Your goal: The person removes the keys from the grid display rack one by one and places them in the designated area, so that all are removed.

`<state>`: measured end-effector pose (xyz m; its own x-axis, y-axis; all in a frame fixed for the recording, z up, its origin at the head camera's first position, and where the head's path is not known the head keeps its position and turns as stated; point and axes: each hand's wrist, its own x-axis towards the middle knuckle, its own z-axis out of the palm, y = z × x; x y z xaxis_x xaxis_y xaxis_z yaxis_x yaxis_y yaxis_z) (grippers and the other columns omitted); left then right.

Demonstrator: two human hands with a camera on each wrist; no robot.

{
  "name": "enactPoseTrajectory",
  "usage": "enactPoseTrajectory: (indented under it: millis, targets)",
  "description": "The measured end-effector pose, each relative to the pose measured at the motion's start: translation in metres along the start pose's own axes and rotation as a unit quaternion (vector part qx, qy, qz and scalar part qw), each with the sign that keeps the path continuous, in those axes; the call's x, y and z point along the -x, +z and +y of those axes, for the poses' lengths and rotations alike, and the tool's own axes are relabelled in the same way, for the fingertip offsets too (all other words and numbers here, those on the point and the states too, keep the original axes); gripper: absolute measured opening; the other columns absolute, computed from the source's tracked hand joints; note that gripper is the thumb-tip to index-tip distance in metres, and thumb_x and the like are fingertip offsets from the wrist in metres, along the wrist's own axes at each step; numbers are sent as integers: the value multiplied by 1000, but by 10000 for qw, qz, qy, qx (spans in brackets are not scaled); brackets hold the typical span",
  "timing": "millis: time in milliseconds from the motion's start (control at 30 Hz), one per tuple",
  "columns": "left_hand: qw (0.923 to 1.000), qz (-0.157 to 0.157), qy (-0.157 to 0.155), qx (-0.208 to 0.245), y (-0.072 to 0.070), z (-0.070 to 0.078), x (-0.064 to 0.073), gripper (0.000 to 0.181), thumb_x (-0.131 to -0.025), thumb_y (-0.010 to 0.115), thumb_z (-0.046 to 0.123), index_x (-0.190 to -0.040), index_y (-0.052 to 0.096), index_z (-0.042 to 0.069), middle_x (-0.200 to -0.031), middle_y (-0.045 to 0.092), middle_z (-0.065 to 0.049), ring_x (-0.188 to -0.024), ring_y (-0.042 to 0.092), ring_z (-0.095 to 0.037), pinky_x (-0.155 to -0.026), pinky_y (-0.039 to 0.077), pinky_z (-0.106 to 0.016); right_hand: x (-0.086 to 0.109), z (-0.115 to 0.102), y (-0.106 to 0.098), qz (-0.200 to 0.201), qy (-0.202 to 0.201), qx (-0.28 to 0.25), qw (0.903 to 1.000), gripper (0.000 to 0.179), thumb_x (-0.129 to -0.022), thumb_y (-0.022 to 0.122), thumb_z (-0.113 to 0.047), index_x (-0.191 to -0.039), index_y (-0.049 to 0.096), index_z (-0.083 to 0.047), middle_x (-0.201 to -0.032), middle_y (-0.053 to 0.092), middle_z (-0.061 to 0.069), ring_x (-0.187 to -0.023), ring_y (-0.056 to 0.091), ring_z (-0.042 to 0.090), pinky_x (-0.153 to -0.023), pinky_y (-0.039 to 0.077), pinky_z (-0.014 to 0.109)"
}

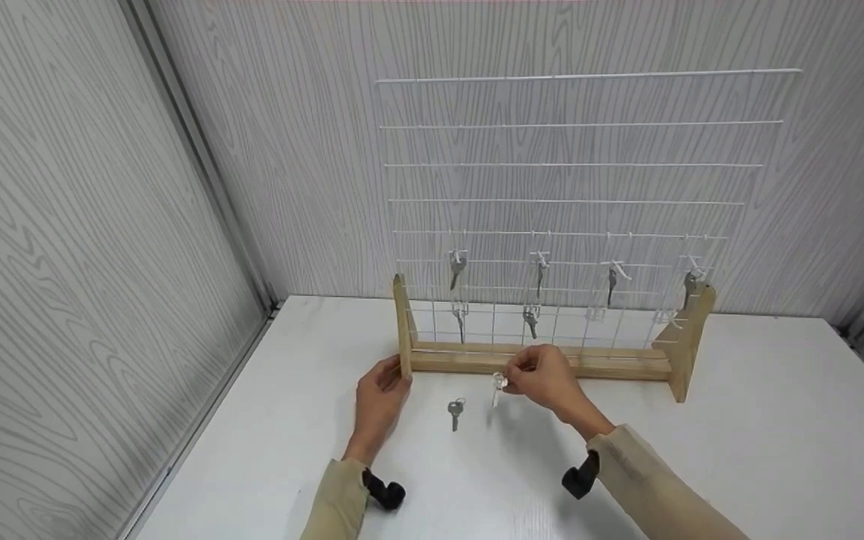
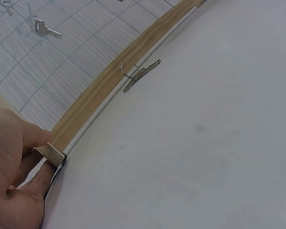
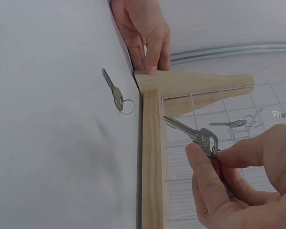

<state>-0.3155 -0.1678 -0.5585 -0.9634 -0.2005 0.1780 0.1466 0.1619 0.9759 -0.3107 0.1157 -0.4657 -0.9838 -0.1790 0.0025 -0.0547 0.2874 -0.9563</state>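
My right hand [image 1: 548,381] pinches a silver key [image 3: 206,139] by its small ring, just in front of the rack's wooden base bar [image 1: 462,361]. In the right wrist view the key's blade points toward the upper left. At the rack's left end, my left hand [image 1: 381,401] grips the foot of the wooden end piece [image 1: 403,322], its thumb and fingers on either side. Between the hands a second key [image 1: 455,414] with a ring lies on the white table. Behind them rises the white wire grid [image 1: 559,201], where several keys hang from hooks, including one key [image 1: 529,322] in the lower row.
Two hooks on the right of the lower row, one hook [image 1: 595,313] among them, carry no key. The right wooden end piece [image 1: 687,345] stands on the white table [image 1: 762,420]. Grey wood-patterned walls [image 1: 267,135] close off the back and sides.
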Motion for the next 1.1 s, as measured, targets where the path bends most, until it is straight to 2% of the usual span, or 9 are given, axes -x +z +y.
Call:
enactPoseTrajectory:
  millis: [233,400,600,767,900,1100]
  targets:
    - [9999,9,-26,-118,0,1,0,42,-103,68,6,-144,62,0,-145,64,-24,-138,62,-39,-114,56,-41,-5,9,14,-74,181,-4,9998,10,-100,67,3,-96,75,7,-101,75,21,-87,79,23,-80,69,33]
    - [10000,-8,-34,-27,0,1,0,43,-102,67,4,-145,61,-2,-146,63,-24,-139,61,-38,-114,56,-39,-9,16,26,-142,376,86,9992,10,-98,66,4,-97,76,7,-102,75,19,-87,79,23,-79,69,32]
    - [10000,-49,16,56,1,-2,-2,43,-103,68,5,-144,60,-3,-146,62,-26,-139,60,-40,-114,56,-40,-14,21,38,-163,521,397,9977,12,-96,67,4,-93,78,4,-98,79,14,-86,79,21,-75,69,29]
    - [10000,-21,16,37,1,-1,-1,42,-102,68,5,-143,62,-2,-145,63,-25,-138,61,-40,-113,56,-41,-16,23,44,-120,515,827,9952,13,-94,70,1,-88,81,0,-93,78,9,-80,76,16,-69,66,27]
    - [10000,13,-18,-50,0,0,0,42,-102,68,5,-144,62,-1,-145,64,-24,-137,62,-38,-112,57,-39,-17,26,47,-98,453,933,9946,14,-94,70,-1,-86,81,-2,-91,78,8,-78,75,15,-68,64,26]
    - [9999,37,-118,-66,0,0,0,43,-102,69,7,-144,62,2,-145,65,-21,-137,63,-35,-112,57,-37,-18,30,51,-67,191,1327,9910,12,-93,73,-3,-85,81,-5,-86,77,4,-78,69,14,-66,58,25]
